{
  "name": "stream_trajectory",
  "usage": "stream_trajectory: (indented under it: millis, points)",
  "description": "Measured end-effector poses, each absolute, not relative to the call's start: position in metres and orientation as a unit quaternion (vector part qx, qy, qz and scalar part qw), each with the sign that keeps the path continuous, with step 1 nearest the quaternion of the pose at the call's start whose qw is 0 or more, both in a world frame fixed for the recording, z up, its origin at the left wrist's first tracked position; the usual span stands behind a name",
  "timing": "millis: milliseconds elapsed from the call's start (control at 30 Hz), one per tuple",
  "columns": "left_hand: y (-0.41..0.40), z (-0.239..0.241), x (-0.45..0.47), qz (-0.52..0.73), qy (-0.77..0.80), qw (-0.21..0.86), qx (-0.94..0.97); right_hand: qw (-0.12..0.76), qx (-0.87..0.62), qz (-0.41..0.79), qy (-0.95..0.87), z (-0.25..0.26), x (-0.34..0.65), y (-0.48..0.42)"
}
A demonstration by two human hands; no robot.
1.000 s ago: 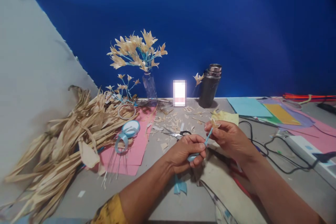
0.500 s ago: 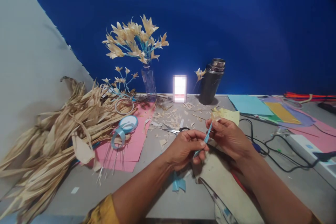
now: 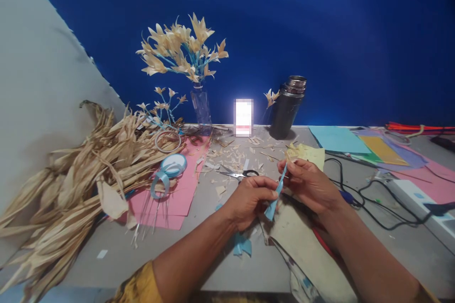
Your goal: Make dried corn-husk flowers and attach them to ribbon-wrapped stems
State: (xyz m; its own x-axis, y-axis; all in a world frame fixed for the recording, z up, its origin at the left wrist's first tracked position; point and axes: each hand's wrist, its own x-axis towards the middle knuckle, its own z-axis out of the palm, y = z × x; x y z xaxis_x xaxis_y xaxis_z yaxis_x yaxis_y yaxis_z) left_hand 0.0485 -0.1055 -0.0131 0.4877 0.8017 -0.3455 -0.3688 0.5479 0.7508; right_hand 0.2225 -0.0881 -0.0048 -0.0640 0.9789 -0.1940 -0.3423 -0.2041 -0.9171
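Observation:
Between my hands runs a strip of blue crepe paper, its loose end flaring below my left fingers. My left hand pinches the strip between thumb and fingertips. Up and to the right, my right hand is closed on a small husk flower, where the blue paper meets its base; my fingers hide most of the stem. Scissors lie on the table beyond my left hand. Scraps of blue paper rest below my left wrist.
Dried corn husks pile up at the left beside pink paper and tape rolls. Husk flowers stand in a clear bottle. A dark flask, black cables and a power strip are further right.
The blue strip's lower end has spread out and now hangs visibly below my left fingers. Both hands keep nearly the same place and grip.

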Motion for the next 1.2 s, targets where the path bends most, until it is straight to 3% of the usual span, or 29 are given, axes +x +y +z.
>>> stream_trajectory:
  millis: [200,267,333,400,500,600,700,933,1200]
  points:
    - [-0.104,-0.013,0.049,0.389,0.376,0.784,0.304,0.495,-0.464,0.608,-0.412,0.000,0.227,-0.091]
    - [-0.102,-0.012,0.046,0.412,0.389,0.769,0.296,0.465,-0.524,0.528,-0.479,0.004,0.242,-0.093]
    - [-0.098,-0.010,0.042,0.435,0.405,0.752,0.286,0.425,-0.608,0.376,-0.556,0.006,0.266,-0.095]
    - [-0.092,-0.007,0.037,0.452,0.420,0.736,0.278,0.355,-0.669,0.207,-0.619,0.003,0.292,-0.097]
    - [-0.084,-0.004,0.032,0.463,0.434,0.715,0.293,0.183,-0.713,0.039,-0.676,-0.010,0.323,-0.099]
    - [-0.076,-0.001,0.036,0.452,0.454,0.699,0.319,0.026,-0.694,-0.025,-0.719,-0.025,0.336,-0.102]
    - [-0.063,0.000,0.053,0.418,0.473,0.692,0.350,-0.041,-0.671,-0.016,-0.740,-0.034,0.339,-0.104]
    - [-0.023,-0.020,0.115,0.359,0.491,0.708,0.359,-0.035,-0.687,-0.004,-0.725,-0.038,0.340,-0.103]
    - [-0.013,-0.042,0.127,0.336,0.488,0.732,0.335,0.129,-0.697,0.094,-0.699,-0.049,0.378,-0.107]
